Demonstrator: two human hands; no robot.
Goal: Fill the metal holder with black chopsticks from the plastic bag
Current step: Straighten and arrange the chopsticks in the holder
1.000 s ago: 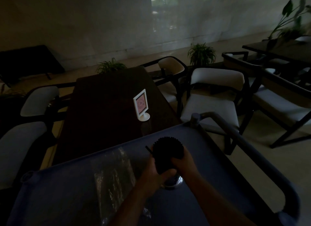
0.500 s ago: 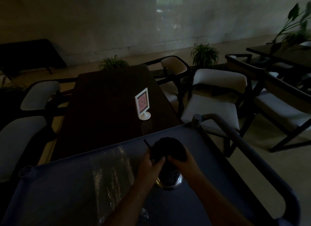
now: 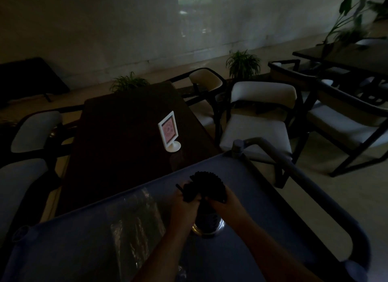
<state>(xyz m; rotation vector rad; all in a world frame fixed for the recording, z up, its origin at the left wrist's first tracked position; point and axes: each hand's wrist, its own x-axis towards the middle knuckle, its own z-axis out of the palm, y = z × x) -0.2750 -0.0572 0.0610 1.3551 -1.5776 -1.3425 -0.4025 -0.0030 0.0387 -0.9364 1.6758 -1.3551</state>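
Observation:
A bundle of black chopsticks [image 3: 206, 182] stands upright in the metal holder [image 3: 207, 226], which rests on the top of a grey-blue cart [image 3: 262, 208]. My left hand [image 3: 184, 204] grips the left part of the bundle, which is splitting off to the left. My right hand [image 3: 225, 203] grips the right part. The clear plastic bag [image 3: 136, 225] lies flat on the cart to the left of the holder. The scene is very dark.
A dark table [image 3: 126, 139] with a white sign stand [image 3: 169, 131] is just beyond the cart. White-cushioned chairs [image 3: 258, 122] stand on the right and left. The cart's handle bar [image 3: 304, 181] runs along its right side.
The hands have slid down the bundle and pulled it apart a little, so the tips now fan out. The view has shifted slightly.

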